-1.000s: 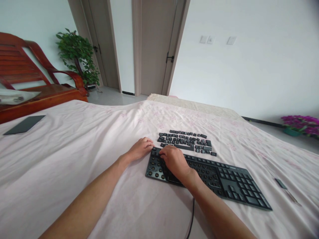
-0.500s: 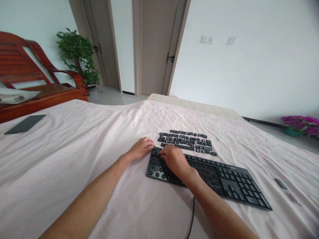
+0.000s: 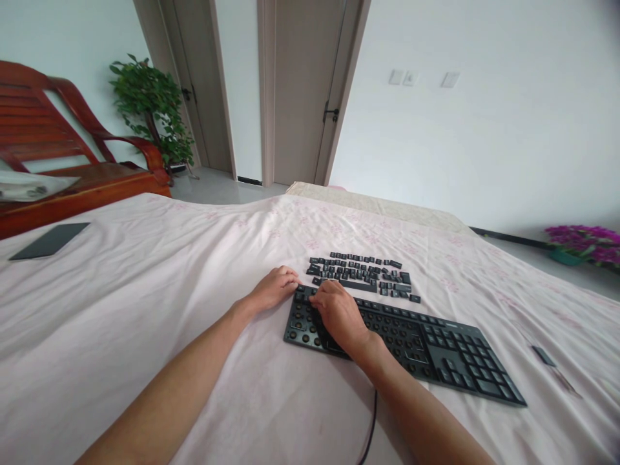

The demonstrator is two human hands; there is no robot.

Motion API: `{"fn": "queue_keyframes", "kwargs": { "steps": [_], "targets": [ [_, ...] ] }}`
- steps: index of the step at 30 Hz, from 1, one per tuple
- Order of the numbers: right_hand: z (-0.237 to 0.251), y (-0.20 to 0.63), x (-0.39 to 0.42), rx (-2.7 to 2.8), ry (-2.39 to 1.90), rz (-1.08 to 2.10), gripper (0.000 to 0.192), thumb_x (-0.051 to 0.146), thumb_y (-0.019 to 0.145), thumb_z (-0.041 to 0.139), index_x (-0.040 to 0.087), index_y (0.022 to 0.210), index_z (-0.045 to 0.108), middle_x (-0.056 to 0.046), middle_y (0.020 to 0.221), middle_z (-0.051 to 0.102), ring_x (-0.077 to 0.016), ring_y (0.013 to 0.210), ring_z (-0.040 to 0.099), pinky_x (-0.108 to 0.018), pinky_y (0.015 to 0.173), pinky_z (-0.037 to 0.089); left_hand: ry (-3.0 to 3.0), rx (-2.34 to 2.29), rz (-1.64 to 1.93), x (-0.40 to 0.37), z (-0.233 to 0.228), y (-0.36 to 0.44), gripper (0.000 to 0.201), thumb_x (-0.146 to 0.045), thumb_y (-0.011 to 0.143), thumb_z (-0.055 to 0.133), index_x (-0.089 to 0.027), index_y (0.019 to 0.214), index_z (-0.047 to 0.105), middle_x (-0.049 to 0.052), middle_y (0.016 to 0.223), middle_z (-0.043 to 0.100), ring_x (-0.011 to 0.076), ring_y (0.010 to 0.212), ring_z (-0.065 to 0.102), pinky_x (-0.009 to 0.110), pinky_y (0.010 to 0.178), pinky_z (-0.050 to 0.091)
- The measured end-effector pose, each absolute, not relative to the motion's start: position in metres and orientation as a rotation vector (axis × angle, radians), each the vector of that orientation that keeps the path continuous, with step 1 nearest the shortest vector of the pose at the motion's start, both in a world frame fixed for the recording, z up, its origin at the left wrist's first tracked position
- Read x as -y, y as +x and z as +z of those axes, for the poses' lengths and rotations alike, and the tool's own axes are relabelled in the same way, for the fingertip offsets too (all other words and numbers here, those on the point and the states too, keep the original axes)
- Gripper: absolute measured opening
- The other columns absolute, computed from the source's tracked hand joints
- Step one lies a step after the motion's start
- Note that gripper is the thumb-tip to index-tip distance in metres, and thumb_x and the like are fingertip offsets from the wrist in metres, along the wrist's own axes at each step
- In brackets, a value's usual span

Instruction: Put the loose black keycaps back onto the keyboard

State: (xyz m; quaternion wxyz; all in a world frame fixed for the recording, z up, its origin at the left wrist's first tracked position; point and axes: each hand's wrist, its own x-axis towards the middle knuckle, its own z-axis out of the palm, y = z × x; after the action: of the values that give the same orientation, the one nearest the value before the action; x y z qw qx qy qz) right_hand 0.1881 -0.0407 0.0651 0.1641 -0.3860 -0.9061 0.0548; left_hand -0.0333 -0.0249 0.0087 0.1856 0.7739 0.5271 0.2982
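A black keyboard (image 3: 448, 356) lies aslant on the pink bedspread, its left and middle sections stripped of many keycaps so that round key seats show. My right hand (image 3: 336, 313) is over its upper left part, fingers pinched together and pointing down among the keys; whatever is between the fingertips is hidden. At the keyboard's top left corner my left hand (image 3: 276, 286) rests with fingers bent and together, the tips against the corner. Just beyond the keyboard, loose black keycaps (image 3: 356, 266) are laid out in rows, with a long space bar (image 3: 358, 285) nearest.
To the right lies a small dark-handled tool (image 3: 543, 355) with a thin metal shaft. A dark flat tablet-like object (image 3: 51, 241) is at the far left. The keyboard's cable (image 3: 372, 429) runs toward me between my forearms. A wooden bench (image 3: 72, 161) stands beyond the bed (image 3: 217, 258).
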Motion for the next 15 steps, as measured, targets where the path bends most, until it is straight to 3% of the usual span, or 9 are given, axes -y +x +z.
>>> {"fn": "queue_keyframes", "kwargs": {
  "steps": [10,15],
  "targets": [
    [0.063,0.195,0.052,2.705,-1.043,0.108,0.033,0.004,0.092,0.047,0.021,0.098,0.075,-0.008,0.096,0.063,-0.0206,0.096,0.053,-0.029,0.083,0.044,2.169,-1.493,0.852,0.025,0.009,-0.032,0.03,-0.033,0.094,0.048,-0.021,0.102,0.075,0.008,0.117,0.065,0.0217,0.112,0.058,0.036,0.104,0.043],
    [0.069,0.21,0.043,2.643,-0.907,0.294,0.038,0.003,0.091,0.045,0.022,0.1,0.077,-0.006,0.094,0.069,-0.0181,0.091,0.058,-0.029,0.085,0.046,2.169,-1.507,0.843,0.026,0.009,-0.032,0.031,-0.033,0.095,0.047,-0.021,0.103,0.075,0.008,0.118,0.065,0.0211,0.112,0.058,0.036,0.104,0.042]
  ]
}}
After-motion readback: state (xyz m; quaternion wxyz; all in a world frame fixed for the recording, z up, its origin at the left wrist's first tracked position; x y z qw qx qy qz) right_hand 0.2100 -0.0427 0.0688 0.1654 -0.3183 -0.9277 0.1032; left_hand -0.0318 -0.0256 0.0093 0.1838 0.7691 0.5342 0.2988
